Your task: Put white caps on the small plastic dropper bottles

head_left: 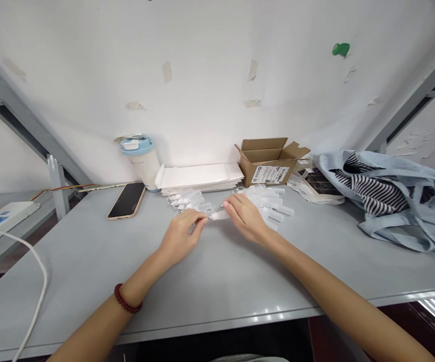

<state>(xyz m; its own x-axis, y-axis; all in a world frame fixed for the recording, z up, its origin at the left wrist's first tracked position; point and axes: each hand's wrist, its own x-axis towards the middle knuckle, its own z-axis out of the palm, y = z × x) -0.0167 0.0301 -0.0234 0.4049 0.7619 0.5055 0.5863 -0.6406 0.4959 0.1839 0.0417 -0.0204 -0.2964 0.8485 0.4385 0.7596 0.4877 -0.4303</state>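
Over the middle of the grey table, both hands meet at a small white piece with thin cord-like ends. My left hand pinches its left end between thumb and fingertips. At its right side, my right hand has its fingers closed on it, partly covering it. Behind my left hand lies a cluster of small white pieces with thin loops. Translucent white tube-like pieces are spread behind and to the right of my right hand.
Behind the hands stand a lidded cup, a stack of white envelopes and an open cardboard box. A phone lies left. A blue cloth bag and a plastic-wrapped dark item are right; a white cable hangs left.
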